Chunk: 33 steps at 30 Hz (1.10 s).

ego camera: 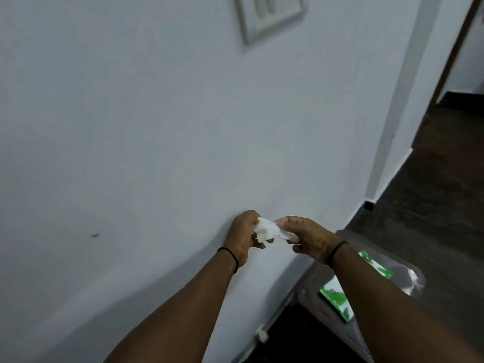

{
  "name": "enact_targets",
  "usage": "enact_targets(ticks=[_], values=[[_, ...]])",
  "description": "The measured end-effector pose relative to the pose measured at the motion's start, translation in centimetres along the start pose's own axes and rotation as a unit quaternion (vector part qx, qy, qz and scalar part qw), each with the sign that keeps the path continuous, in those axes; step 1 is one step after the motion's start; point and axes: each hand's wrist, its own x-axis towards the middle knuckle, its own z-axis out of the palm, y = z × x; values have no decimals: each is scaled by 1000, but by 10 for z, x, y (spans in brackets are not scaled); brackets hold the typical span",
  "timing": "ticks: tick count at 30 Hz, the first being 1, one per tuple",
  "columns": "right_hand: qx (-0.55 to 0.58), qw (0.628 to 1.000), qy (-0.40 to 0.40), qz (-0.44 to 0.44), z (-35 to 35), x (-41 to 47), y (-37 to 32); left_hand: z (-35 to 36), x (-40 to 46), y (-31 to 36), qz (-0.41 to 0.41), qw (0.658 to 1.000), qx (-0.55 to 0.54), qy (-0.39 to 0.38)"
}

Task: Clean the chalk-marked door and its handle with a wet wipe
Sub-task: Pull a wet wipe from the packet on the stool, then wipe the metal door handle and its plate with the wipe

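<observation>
The wet wipe is stretched between both hands in front of a pale wall. The left hand pinches its left end with curled fingers, and the right hand grips its right end just beside. Lower right, a green and white packet lies on a grey surface, partly hidden by the right forearm. A switch plate sits high on the wall.

I see both hands pinching one crumpled wet wipe: left hand, right hand, near the white wall.
</observation>
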Motion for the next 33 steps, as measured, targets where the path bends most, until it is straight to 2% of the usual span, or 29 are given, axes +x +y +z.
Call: enact_targets(ticks=[3, 6, 14, 20, 26, 30, 33], values=[[5, 999, -5, -51, 49, -6, -31, -29, -39, 24, 27, 999, 22, -2], [-1, 994, -47, -101, 92, -24, -59, -51, -83, 38, 85, 996, 18, 0], [-65, 980, -88, -166, 212, -116, -96, -126, -234, 52, 218, 969, -38, 110], [-138, 953, -161, -215, 332, -180, -119, -203, -350, 68, 308, 923, -78, 220], [-190, 917, -170, -308, 443, -233, -132, -263, -446, 81, 375, 873, -108, 293], [-188, 890, -222, -352, 505, -257, -134, -290, -497, 79, 419, 836, -118, 335], [-200, 874, -204, -392, 538, -270, -128, -303, -524, 75, 438, 808, -133, 370]])
